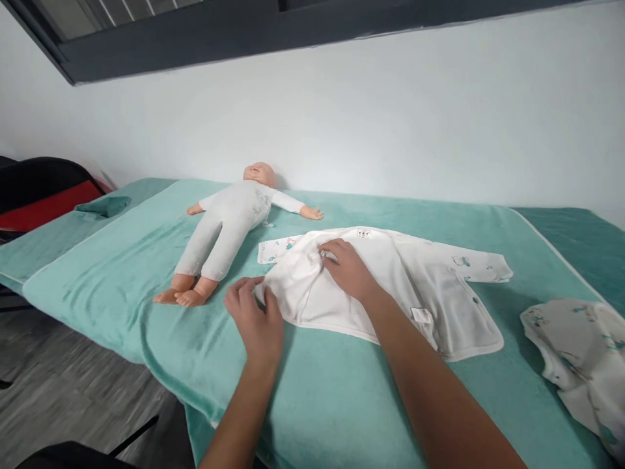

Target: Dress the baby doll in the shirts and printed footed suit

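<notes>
A white baby shirt [375, 280] with green prints on its sleeves lies spread on the green cloth, its front opened out and inner side showing. My left hand [256, 316] is closed at the shirt's left edge, with fingers curled and the fabric between thumb and fingers. Over the left part of the shirt, my right hand [347, 267] pinches a fold of it. A baby doll [232, 218] in a white suit lies on its back to the left, arms spread, apart from both hands.
Green cloth [332, 391] covers the table, which stands against a white wall [390, 124]. Another printed white garment [581, 358] lies folded at the right. A black and red chair [46, 195] is beyond the table's left end. A dark window frame [219, 32] runs above.
</notes>
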{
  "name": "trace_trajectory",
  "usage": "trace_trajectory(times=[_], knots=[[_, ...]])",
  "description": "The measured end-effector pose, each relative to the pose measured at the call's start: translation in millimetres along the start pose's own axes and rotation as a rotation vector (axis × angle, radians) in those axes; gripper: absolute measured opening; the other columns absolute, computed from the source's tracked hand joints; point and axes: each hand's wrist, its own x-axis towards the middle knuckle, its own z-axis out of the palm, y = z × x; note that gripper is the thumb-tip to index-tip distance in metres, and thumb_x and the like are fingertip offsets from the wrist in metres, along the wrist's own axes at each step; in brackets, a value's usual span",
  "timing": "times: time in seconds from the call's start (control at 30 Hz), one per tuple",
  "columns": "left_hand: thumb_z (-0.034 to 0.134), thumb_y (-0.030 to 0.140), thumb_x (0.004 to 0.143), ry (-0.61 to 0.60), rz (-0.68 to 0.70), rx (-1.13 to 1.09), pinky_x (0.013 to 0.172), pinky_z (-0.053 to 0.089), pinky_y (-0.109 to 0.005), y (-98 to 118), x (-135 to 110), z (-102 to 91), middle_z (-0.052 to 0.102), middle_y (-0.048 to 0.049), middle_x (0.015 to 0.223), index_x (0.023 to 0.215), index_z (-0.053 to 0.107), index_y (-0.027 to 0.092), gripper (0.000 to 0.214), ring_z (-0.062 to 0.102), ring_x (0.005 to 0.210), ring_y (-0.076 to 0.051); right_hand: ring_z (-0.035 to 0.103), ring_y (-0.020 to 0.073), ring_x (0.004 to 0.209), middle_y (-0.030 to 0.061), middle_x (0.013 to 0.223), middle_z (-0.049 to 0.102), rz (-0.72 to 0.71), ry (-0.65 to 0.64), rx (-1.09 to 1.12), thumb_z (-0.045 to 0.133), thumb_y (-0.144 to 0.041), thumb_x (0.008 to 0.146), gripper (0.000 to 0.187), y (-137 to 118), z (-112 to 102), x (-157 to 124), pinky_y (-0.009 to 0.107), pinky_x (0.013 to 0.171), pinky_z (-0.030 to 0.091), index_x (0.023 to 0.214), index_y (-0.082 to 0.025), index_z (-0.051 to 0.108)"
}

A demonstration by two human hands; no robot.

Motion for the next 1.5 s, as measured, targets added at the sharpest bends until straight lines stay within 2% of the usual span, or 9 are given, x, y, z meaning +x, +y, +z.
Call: trace_trajectory(times=[0.17,0.33,0.5,0.73,0.9,0.97,1.13,1.27,1.5], knots=[[0.053,0.017,0.094,-0.512,0.506,-0.132,0.081,0.045,-0.037,21.0,-12.3,-5.5,0.066,-0.0057,0.099,0.107,0.06,0.021,0.015,0.057,0.091,-0.02,0.054,0.0275,0.117,0.013,0.123,0.06,0.038,0.195,-0.125,0.045,-0.017,0.092,0.033,12.9,1.7,8.1,0.045,0.105,0.043,0.119,-0.019,0.063],[0.051,0.024,0.097,-0.75,0.566,-0.146,0.071,0.041,-0.034,28.1,-12.7,-3.7,0.062,-0.0026,0.078,0.079,0.058,0.019,0.02,0.052,0.075,-0.017,0.064,0.0229,0.098,0.0116,0.126,0.058,0.216,0.088,-0.247,0.048,-0.032,0.097,0.038,13.7,1.9,30.0,0.038,0.088,0.05,0.133,-0.022,0.057],[0.048,0.024,0.098,-0.751,0.546,-0.168,0.06,0.034,-0.031,26.3,-12.5,-0.3,0.051,0.0001,0.065,0.068,0.05,0.019,0.031,0.045,0.063,-0.014,0.064,0.0212,0.093,0.0058,0.115,0.061,0.325,-0.011,-0.453,0.047,-0.037,0.099,0.022,15.6,3.7,56.4,0.034,0.075,0.046,0.111,-0.028,0.064],[0.05,0.022,0.097,-0.719,0.529,-0.191,0.057,0.034,-0.032,24.0,-13.7,-0.7,0.05,-0.0006,0.065,0.065,0.048,0.021,0.031,0.046,0.061,-0.014,0.061,0.0214,0.082,0.0082,0.117,0.059,0.207,0.028,-0.508,0.039,-0.029,0.101,0.024,24.2,12.3,73.2,0.034,0.066,0.042,0.106,-0.026,0.062],[0.053,0.02,0.095,-0.533,0.434,-0.138,0.081,0.052,-0.037,19.9,-12.9,1.5,0.07,-0.0082,0.1,0.093,0.064,0.021,0.012,0.064,0.094,-0.021,0.062,0.0246,0.093,0.0114,0.117,0.059,0.154,0.111,-0.398,0.041,-0.025,0.099,0.024,28.3,15.3,74.9,0.037,0.074,0.047,0.112,-0.023,0.061],[0.051,0.02,0.096,-0.501,0.409,-0.097,0.098,0.051,-0.042,18.4,-11.8,4.4,0.069,-0.0098,0.122,0.114,0.064,0.021,0.022,0.062,0.117,-0.024,0.06,0.0249,0.098,0.0126,0.116,0.06,0.122,0.15,-0.347,0.041,-0.022,0.098,0.024,28.5,15.4,70.1,0.037,0.082,0.048,0.112,-0.02,0.061],[0.047,0.027,0.099,-0.7,0.515,-0.045,0.12,0.034,-0.052,19.0,-10.5,6.6,0.057,-0.0076,0.147,0.135,0.057,0.022,0.038,0.044,0.144,-0.026,0.057,0.0286,0.11,0.0175,0.118,0.062,0.088,0.104,-0.418,0.044,-0.03,0.099,0.027,20.5,9.1,37.6,0.043,0.098,0.044,0.113,-0.014,0.061],[0.045,0.028,0.1,-0.838,0.568,-0.142,0.12,0.036,-0.05,19.1,-13.3,-3.2,0.066,-0.0038,0.136,0.117,0.067,0.024,0.028,0.05,0.14,-0.022,0.042,0.0315,0.14,0.0202,0.148,0.051,0.066,-0.044,-0.562,0.038,-0.042,0.102,0.049,10.2,-7.5,-5.0,0.049,0.116,0.029,0.136,-0.009,0.053],[0.047,0.026,0.098,-0.784,0.455,-0.183,0.113,0.044,-0.049,17.7,-13.9,-24.9,0.071,-0.0062,0.126,0.089,0.063,0.021,0.019,0.06,0.128,-0.022,0.024,0.0273,0.153,0.017,0.163,0.031,0.202,-0.18,-0.705,0.026,-0.051,0.103,0.066,-1.9,-51.7,-75.1,0.048,0.122,0.021,0.152,-0.009,0.039]])
